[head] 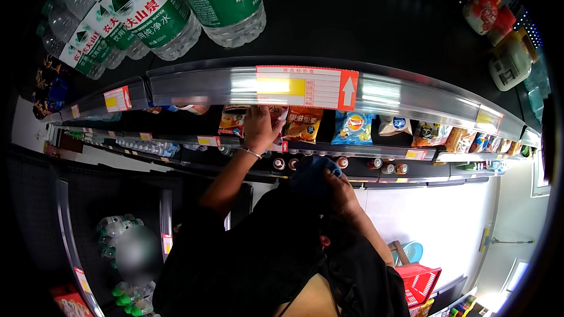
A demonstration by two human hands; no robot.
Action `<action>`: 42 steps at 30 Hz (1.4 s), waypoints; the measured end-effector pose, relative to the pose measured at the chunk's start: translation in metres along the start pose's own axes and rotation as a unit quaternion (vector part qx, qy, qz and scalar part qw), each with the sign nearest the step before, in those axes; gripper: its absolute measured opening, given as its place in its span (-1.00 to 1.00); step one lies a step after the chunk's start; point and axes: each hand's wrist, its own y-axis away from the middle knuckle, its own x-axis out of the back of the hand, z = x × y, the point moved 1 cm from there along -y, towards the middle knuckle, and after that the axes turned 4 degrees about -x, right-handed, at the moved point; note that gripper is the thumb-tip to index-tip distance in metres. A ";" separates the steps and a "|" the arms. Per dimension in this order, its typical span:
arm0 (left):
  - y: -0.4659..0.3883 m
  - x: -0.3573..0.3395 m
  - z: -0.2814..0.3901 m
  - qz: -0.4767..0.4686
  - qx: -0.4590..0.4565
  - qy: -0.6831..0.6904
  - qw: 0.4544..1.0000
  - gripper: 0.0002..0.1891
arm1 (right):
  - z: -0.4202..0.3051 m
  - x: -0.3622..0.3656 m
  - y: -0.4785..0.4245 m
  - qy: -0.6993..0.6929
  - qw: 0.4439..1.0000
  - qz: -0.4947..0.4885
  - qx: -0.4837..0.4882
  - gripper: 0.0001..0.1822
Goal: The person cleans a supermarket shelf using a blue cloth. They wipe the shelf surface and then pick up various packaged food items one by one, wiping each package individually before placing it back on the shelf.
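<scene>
My left hand [261,130], with a thin bracelet at the wrist, reaches under the front rail of the upper shelf. Its fingers are at a red and purple snack packet [278,116]; the fingertips are partly hidden, so a grip cannot be made out. Left of it stands an orange and red snack packet [231,119], and to its right an orange-brown snack packet [303,124]. My right hand [343,191] holds a bunched dark blue cloth [315,174] in front of my chest, below the snack shelf's edge.
Large water bottles [229,9] stand on the upper shelf at left, jars [511,61] at right. A price card [304,88] sits on the shelf rail [198,86]. A blue chip bag [354,127] and more packets line the snack shelf. A red basket [418,281] lies at lower right.
</scene>
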 end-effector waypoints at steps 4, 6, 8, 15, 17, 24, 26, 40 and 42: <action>0.013 -0.005 0.004 -0.048 0.069 0.023 0.996 0.05 | -0.003 -0.005 0.001 0.014 1.000 0.006 -0.023 -0.57; 0.014 -0.011 0.005 -0.038 0.080 -0.001 0.996 0.08 | -0.001 -0.005 0.000 0.025 0.999 0.004 -0.026 -0.59; 0.016 -0.014 0.009 -0.020 0.098 0.011 0.995 0.06 | 0.004 0.002 -0.005 0.036 0.999 0.002 -0.028 -0.60; 0.019 -0.016 0.005 0.042 0.149 0.126 0.980 0.14 | 0.014 0.010 -0.010 0.018 0.999 -0.014 -0.022 -0.61; 0.022 -0.018 0.000 0.052 0.163 0.160 0.972 0.16 | 0.011 0.005 -0.007 0.017 0.999 -0.016 -0.029 -0.60; 0.019 0.005 -0.006 0.074 0.109 0.448 0.884 -0.27 | 0.018 0.011 -0.015 -0.005 1.000 -0.025 -0.011 -0.56; 0.020 0.036 0.018 -0.018 0.157 0.721 0.675 -0.33 | 0.004 -0.009 -0.017 -0.044 0.997 -0.049 -0.032 -0.53; 0.046 0.062 0.088 -0.218 -0.024 0.706 0.673 0.23 | 0.027 -0.003 -0.043 -0.127 0.980 -0.122 -0.094 -0.42; 0.054 0.063 0.083 -0.127 -0.047 0.679 0.722 0.22 | 0.014 -0.021 -0.035 -0.151 0.981 -0.074 -0.096 -0.49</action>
